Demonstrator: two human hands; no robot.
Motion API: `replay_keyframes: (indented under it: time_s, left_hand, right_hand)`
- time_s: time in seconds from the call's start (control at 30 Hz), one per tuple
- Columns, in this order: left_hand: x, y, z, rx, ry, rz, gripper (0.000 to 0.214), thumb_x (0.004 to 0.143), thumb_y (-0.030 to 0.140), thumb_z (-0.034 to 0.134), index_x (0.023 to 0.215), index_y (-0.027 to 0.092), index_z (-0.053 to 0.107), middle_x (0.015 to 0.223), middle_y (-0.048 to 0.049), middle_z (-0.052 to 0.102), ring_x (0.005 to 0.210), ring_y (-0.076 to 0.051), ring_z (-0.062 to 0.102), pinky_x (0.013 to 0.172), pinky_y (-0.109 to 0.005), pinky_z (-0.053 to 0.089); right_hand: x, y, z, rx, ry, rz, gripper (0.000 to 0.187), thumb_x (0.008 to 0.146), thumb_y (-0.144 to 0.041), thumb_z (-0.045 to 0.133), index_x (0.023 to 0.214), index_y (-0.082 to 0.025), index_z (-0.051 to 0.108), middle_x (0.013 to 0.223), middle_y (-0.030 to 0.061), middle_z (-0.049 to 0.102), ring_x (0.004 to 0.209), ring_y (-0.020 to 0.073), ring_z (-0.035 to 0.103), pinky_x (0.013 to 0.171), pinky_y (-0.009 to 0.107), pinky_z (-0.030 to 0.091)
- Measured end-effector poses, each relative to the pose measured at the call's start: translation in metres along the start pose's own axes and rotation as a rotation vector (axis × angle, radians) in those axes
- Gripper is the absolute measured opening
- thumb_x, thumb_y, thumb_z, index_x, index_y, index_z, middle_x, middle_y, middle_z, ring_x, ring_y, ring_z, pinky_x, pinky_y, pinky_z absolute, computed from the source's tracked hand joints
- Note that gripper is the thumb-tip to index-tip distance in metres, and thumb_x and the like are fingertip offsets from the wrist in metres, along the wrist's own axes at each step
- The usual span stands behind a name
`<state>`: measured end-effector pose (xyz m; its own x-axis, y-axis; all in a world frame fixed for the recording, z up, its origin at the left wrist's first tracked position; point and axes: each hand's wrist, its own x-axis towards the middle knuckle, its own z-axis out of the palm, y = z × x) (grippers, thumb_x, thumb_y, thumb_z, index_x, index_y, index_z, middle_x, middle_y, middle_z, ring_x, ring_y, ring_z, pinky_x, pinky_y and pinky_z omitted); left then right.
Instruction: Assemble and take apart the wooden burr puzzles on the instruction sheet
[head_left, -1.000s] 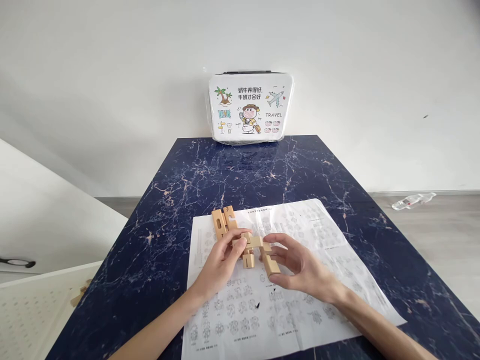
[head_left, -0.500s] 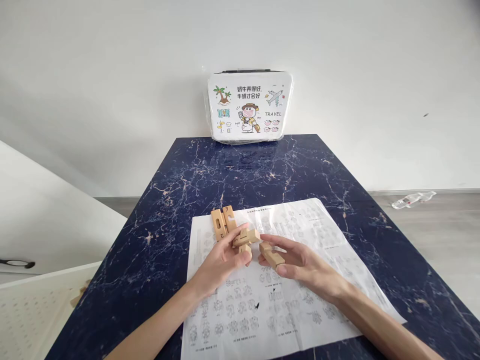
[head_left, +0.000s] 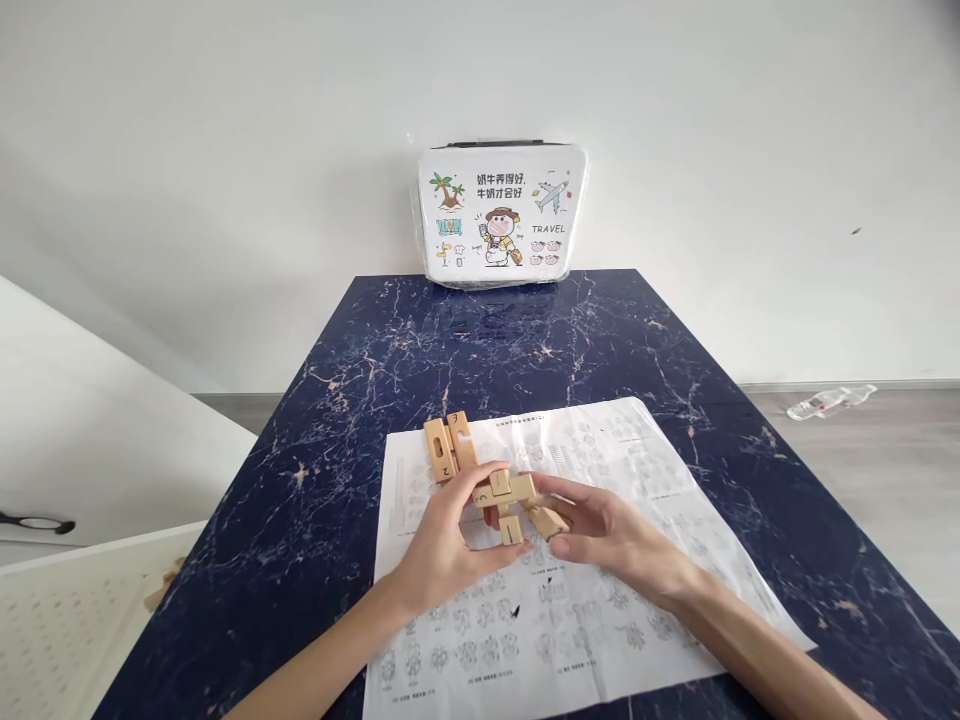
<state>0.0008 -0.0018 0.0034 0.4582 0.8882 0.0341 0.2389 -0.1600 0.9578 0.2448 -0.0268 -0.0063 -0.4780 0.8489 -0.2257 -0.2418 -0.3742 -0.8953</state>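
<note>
My left hand (head_left: 442, 545) is closed around a small cluster of notched wooden puzzle pieces (head_left: 501, 497), held just above a printed instruction sheet (head_left: 555, 620). My right hand (head_left: 607, 535) pinches another wooden piece (head_left: 549, 521) and holds it against the right side of the cluster. Two more wooden pieces (head_left: 448, 448) lie side by side on the sheet's far left corner, just beyond my left fingers.
The sheet lies on a dark blue marbled table (head_left: 465, 340). A white cartoon-printed case (head_left: 501, 212) stands at the table's far edge against the wall. A white perforated board (head_left: 67, 620) sits low at the left. A plastic bottle (head_left: 829, 400) lies on the floor at right.
The right hand's piece, held apart half a second ago, is now pressed back against the cluster. The left hand has turned the cluster and closed more tightly round it.
</note>
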Motion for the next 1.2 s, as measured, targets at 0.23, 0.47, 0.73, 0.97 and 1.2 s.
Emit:
replay_keyframes:
  time_s: [0.23,0.47,0.73,0.97,1.2]
  left_hand:
    - [-0.003,-0.008,0.000,0.178,-0.043,0.154,0.070,0.089,0.041,0.088,0.148,0.036,0.052,0.142,-0.0073,0.067,0.126,-0.032,0.067,0.102,-0.046,0.058]
    - [-0.003,-0.015,0.002,0.229,-0.021,0.220,0.075,0.088,0.034,0.089,0.151,0.040,0.047,0.143,-0.0042,0.067,0.127,-0.029,0.066,0.105,-0.045,0.057]
    - [-0.002,-0.014,0.002,0.250,0.002,0.229,0.074,0.088,0.033,0.089,0.150,0.039,0.049,0.136,-0.0047,0.069,0.120,-0.029,0.069,0.099,-0.044,0.059]
    - [-0.003,-0.013,0.001,0.239,-0.032,0.255,0.073,0.089,0.031,0.088,0.150,0.039,0.049,0.131,-0.0033,0.068,0.117,-0.026,0.069,0.096,-0.040,0.060]
    - [-0.003,-0.016,0.000,0.262,-0.083,0.275,0.074,0.091,0.033,0.087,0.153,0.036,0.047,0.134,-0.0060,0.067,0.116,-0.027,0.070,0.097,-0.041,0.061]
  right_hand:
    - [0.003,0.005,0.002,0.024,-0.031,0.003,0.062,0.087,-0.035,0.093,0.142,-0.029,0.065,0.136,0.0113,0.074,0.123,0.0299,0.073,0.111,0.055,0.055]
    - [0.005,0.007,0.002,0.026,-0.020,-0.029,0.071,0.082,-0.035,0.097,0.146,-0.032,0.066,0.138,0.0100,0.074,0.129,0.0314,0.070,0.109,0.053,0.058]
    - [0.003,0.005,0.007,-0.077,0.016,-0.068,0.055,0.085,-0.046,0.093,0.133,-0.029,0.072,0.133,0.0109,0.076,0.125,0.0328,0.071,0.109,0.055,0.058]
    - [0.004,0.008,0.008,-0.178,0.044,-0.104,0.052,0.085,-0.045,0.093,0.130,-0.029,0.073,0.128,0.0095,0.076,0.122,0.0317,0.072,0.106,0.051,0.059]
    - [0.004,0.013,0.005,-0.227,0.083,-0.124,0.051,0.084,-0.047,0.093,0.130,-0.032,0.074,0.124,0.0073,0.074,0.115,0.0291,0.073,0.102,0.049,0.061]
